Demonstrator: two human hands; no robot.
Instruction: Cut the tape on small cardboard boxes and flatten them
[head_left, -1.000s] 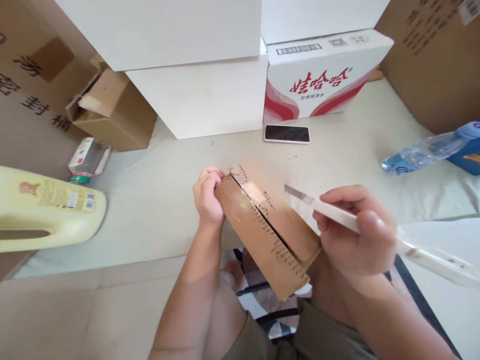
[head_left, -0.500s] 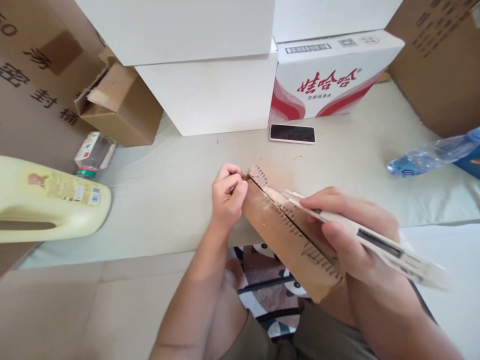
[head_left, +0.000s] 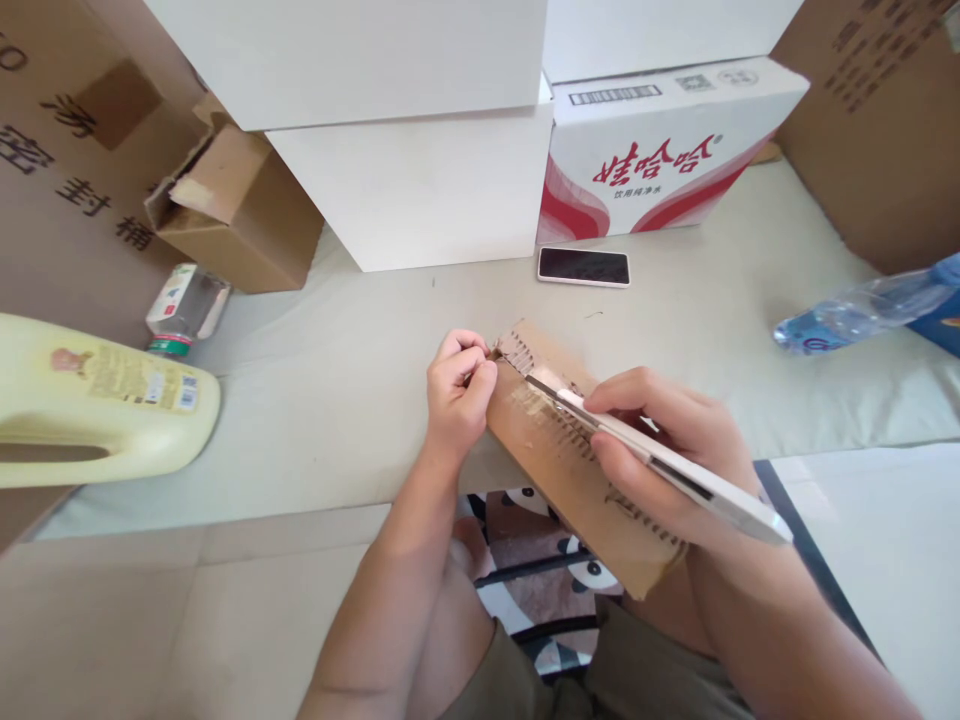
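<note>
A long piece of brown corrugated cardboard (head_left: 577, 480) slants across my lap, its far end on the edge of the pale covered surface. Torn, ridged patches run along its middle. My left hand (head_left: 459, 385) is closed on its far left corner, the fingertips partly hidden. My right hand (head_left: 667, 440) grips a white utility knife (head_left: 675, 470) with its dark blade pointing up and left. The blade tip lies against or just over the torn strip; I cannot tell which.
Behind the cardboard lies a phone (head_left: 583, 267). White boxes (head_left: 427, 190) and a red-and-white carton (head_left: 660, 160) stand at the back. A yellow jug (head_left: 150, 420), a small bottle (head_left: 180, 310) and an open carton (head_left: 247, 220) are leftward. A clear bottle (head_left: 832, 315) lies at right.
The knife and my right hand have shifted left and slightly up along the cardboard. The knife, blurred before, now shows sharply. My left hand keeps its hold, nearly still.
</note>
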